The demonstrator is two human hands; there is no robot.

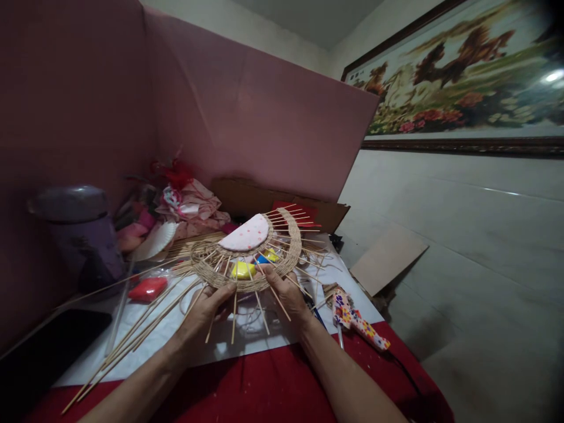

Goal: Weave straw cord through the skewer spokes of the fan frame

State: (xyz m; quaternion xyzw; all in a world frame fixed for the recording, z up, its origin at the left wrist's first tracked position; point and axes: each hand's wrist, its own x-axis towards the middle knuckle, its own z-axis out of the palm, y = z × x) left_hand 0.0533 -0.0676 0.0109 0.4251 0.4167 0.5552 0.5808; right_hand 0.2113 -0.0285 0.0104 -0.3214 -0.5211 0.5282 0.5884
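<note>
Left hand (210,304) and right hand (289,295) sit apart, thumbs uppermost, both gripping near edge of woven half-ring (294,242); sticks (234,317) jut between.

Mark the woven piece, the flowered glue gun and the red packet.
Woven piece (245,234), head view: its dotted panel.
Flowered glue gun (363,329), head view: its handle.
Red packet (148,289), head view: its middle.

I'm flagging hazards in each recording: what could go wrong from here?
Thin pale wooden sticks jutting from the curved tan twine weave could bend or snap, as the left hand and right hand grip among them.
The flower-patterned gun-shaped tool lies near the right forearm, which might knock it.
Loose pale wooden rods beside the left forearm might get brushed aside.
</note>
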